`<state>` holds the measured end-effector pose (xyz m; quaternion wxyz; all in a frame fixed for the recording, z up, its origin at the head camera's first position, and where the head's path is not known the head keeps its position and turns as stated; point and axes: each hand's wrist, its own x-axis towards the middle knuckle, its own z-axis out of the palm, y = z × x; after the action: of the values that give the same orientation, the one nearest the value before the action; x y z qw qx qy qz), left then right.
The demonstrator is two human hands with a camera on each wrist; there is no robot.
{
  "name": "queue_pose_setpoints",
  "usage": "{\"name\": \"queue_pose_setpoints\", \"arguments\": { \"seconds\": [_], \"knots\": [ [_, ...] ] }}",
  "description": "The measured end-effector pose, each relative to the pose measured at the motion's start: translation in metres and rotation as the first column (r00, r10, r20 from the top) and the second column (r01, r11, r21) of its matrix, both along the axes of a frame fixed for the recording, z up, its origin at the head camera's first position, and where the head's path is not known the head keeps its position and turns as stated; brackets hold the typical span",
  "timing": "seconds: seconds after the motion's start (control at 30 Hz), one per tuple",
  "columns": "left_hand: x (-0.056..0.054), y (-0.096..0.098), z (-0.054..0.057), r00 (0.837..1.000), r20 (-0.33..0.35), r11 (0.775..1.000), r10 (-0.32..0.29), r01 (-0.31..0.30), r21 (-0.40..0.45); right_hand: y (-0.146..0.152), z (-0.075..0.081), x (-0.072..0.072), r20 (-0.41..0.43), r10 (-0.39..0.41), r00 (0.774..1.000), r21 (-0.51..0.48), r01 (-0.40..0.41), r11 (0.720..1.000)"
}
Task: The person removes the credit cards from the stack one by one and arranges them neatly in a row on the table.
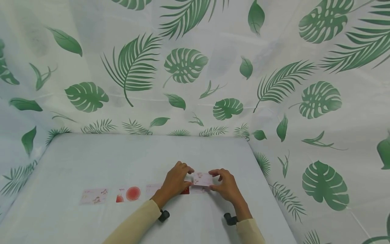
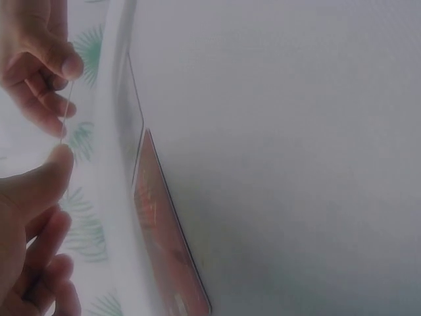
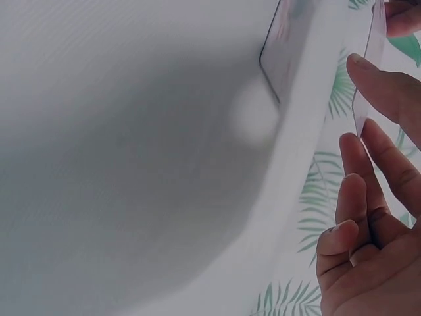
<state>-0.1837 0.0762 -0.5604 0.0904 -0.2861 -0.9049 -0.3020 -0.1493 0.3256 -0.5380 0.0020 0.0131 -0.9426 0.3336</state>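
Observation:
A pale pink card with a floral print (image 1: 202, 179) is held above the table between two hands. My left hand (image 1: 175, 179) pinches its left edge between thumb and fingers. At the right edge, my right hand (image 1: 226, 185) pinches it the same way. The left wrist view shows the raised card (image 2: 66, 112) edge-on as a thin line. Under the hands lie a red card (image 1: 185, 190), partly hidden by the left hand, and another pale pink card (image 1: 199, 190). The right wrist view shows the corner of that lying card (image 3: 286, 59).
Further left in the row lie a pink card (image 1: 94, 196), a card with a red circle (image 1: 128, 194) and a partly covered pink card (image 1: 152, 189). The white table (image 1: 122, 156) meets a leaf-patterned curtain (image 1: 182, 112) at its back and sides.

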Motion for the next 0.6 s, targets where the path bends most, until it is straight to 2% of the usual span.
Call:
{"name": "queue_pose_setpoints", "arguments": {
  "seconds": [0.23, 0.6],
  "knots": [
    [0.001, 0.01, 0.0, 1.0, 0.002, 1.0, -0.013, 0.013, -0.001, 0.01, 0.0, 0.004, 0.011, -0.012, 1.0, -0.001, 0.012, 1.0],
    [0.001, 0.027, -0.007, 0.999, -0.039, 0.999, -0.033, 0.033, -0.006, 0.025, -0.002, 0.009, 0.026, -0.04, 0.999, 0.035, 0.039, 0.999]
  ]
}}
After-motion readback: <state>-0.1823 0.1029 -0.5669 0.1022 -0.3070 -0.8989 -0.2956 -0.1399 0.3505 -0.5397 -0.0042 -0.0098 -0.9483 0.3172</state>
